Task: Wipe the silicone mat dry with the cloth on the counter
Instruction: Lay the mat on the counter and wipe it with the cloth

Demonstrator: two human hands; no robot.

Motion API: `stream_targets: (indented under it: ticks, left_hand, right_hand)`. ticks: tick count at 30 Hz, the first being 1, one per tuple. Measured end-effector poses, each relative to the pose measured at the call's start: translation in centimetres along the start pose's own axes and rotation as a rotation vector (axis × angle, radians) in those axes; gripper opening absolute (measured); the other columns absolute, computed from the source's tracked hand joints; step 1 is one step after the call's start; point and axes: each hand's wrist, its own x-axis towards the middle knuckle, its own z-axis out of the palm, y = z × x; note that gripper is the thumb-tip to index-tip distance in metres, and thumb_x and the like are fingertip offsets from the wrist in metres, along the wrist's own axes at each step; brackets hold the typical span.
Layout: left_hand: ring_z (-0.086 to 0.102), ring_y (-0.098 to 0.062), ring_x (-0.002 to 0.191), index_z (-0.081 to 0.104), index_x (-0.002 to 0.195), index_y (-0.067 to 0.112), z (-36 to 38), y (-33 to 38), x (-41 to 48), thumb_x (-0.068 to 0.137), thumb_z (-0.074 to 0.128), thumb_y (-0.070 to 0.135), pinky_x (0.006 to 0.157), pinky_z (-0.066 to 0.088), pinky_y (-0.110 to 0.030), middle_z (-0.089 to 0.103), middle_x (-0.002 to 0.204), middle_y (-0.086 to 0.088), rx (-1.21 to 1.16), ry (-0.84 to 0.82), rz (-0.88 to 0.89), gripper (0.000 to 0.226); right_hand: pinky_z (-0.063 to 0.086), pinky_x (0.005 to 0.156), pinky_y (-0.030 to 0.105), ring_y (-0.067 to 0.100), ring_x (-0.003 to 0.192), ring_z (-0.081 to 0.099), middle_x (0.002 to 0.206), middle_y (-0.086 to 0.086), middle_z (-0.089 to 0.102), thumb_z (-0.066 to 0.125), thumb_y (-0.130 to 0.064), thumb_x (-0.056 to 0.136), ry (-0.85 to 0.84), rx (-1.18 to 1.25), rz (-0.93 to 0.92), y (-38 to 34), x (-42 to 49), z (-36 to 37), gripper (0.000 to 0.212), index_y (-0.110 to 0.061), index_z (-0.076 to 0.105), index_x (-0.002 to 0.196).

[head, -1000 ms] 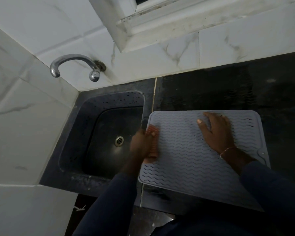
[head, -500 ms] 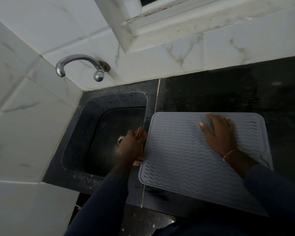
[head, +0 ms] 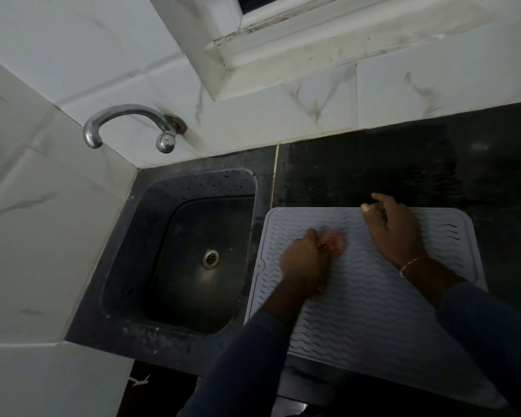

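the mat (head: 373, 296) lies flat on the dark counter (head: 494, 164), just right of the sink (head: 187, 251), its near edge overhanging the counter front. the cloth (head: 333, 240), pinkish and bunched, is clenched in the left hand (head: 303, 263) and is pressed on the mat in its upper left part. half a second earlier this hand and cloth were off the mat, at its left edge over the sink rim; they are now brought back inward across the ribs, so a fresh stroke is judged to be under way. the right hand (head: 394, 230) has been shifted toward the far edge of the mat; its fingers are partly curled, holding nothing, with the palm resting on the mat as a brace and the fingertips reaching the far rim. the cloth is blurred, which agrees with fast rubbing. whether water remains in the grooves cannot be told in this dim light. the right and near portions of the mat are judged to be still due for wiping, and the brace hand must be relocated for that.
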Motion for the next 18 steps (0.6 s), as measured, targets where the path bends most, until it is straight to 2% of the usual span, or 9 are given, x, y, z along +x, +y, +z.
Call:
stream_targets:
  ticks: [2, 5, 8, 10, 13, 14, 16, 18]
  left_hand:
    - [0.063, -0.016, 0.078, 0.054, 0.104, 0.027, -1.4, -3.3, 0.7, 0.091, 0.048, 0.057, 0.072, 0.055, -0.040, 0.063, 0.089, 0.004, -0.061, 0.019, -0.083, 0.033]
    - [0.062, -0.013, 0.082, 0.054, 0.110, 0.028, -3.8, -7.3, 1.7, 0.088, 0.043, 0.067, 0.078, 0.054, -0.038, 0.064, 0.095, 0.003, 0.040, 0.047, -0.153, 0.046]
    - [0.063, -0.015, 0.084, 0.052, 0.115, 0.027, -5.0, -7.9, 2.1, 0.091, 0.041, 0.063, 0.080, 0.056, -0.042, 0.065, 0.096, 0.003, 0.093, 0.113, -0.173, 0.045]
    - [0.065, -0.016, 0.084, 0.055, 0.111, 0.024, -4.6, -6.6, 1.6, 0.088, 0.043, 0.067, 0.080, 0.056, -0.043, 0.066, 0.096, 0.001, -0.003, 0.098, -0.201, 0.051]
    - [0.065, -0.013, 0.081, 0.056, 0.107, 0.021, -2.3, -2.0, 0.6, 0.090, 0.044, 0.065, 0.079, 0.057, -0.044, 0.065, 0.093, 0.003, -0.200, 0.023, -0.104, 0.048]
    - [0.064, -0.013, 0.081, 0.055, 0.108, 0.021, -1.1, 0.1, 0.1, 0.093, 0.044, 0.060, 0.078, 0.056, -0.043, 0.063, 0.093, 0.003, -0.172, -0.010, -0.038, 0.044]
    - [0.060, -0.014, 0.077, 0.053, 0.110, 0.019, 1.1, 4.2, -0.9, 0.096, 0.043, 0.054, 0.070, 0.054, -0.037, 0.060, 0.089, 0.002, -0.038, -0.078, 0.085, 0.039]
    - [0.055, -0.015, 0.071, 0.051, 0.112, 0.018, 2.3, 6.6, -1.4, 0.098, 0.041, 0.049, 0.065, 0.051, -0.035, 0.058, 0.086, 0.000, 0.087, -0.079, 0.134, 0.035]
  right_hand:
    - [0.046, 0.093, 0.049, 0.023, 0.102, 0.057, 0.106, 0.005, 0.066, 0.033, -0.067, 0.086, -0.005, -0.038, -0.033, 0.5, -0.1, 0.3, 0.069, -0.017, 0.052, 0.130]
    - [0.045, 0.094, 0.049, 0.021, 0.102, 0.055, 0.105, 0.002, 0.064, 0.034, -0.064, 0.088, -0.006, -0.043, -0.035, 0.6, -0.1, 0.5, 0.065, -0.019, 0.052, 0.130]
    - [0.045, 0.095, 0.050, 0.024, 0.108, 0.054, 0.110, 0.006, 0.063, 0.041, -0.060, 0.089, -0.015, -0.052, -0.043, 0.7, -0.2, 0.3, 0.061, -0.017, 0.052, 0.131]
    - [0.039, 0.101, 0.050, 0.027, 0.119, 0.049, 0.121, 0.009, 0.060, 0.043, -0.060, 0.090, -0.010, -0.137, -0.067, 0.8, -0.3, 0.5, 0.061, -0.016, 0.053, 0.132]
    - [0.021, 0.115, 0.051, 0.026, 0.136, 0.039, 0.135, 0.008, 0.056, 0.039, -0.063, 0.088, -0.011, -0.257, -0.191, 1.1, -0.2, 0.9, 0.066, -0.015, 0.054, 0.130]
    - [0.018, 0.117, 0.050, 0.025, 0.139, 0.036, 0.137, 0.009, 0.055, 0.037, -0.063, 0.088, -0.034, -0.244, -0.218, 1.1, -0.2, 0.9, 0.067, -0.015, 0.054, 0.131]
    - [0.021, 0.118, 0.047, 0.025, 0.141, 0.034, 0.141, 0.010, 0.052, 0.034, -0.063, 0.088, -0.095, -0.183, -0.216, 1.1, -0.2, 0.9, 0.070, -0.013, 0.052, 0.134]
    - [0.024, 0.117, 0.044, 0.025, 0.140, 0.036, 0.143, 0.012, 0.050, 0.031, -0.064, 0.087, -0.134, -0.147, -0.181, 1.1, -0.1, 0.8, 0.074, -0.013, 0.050, 0.136]
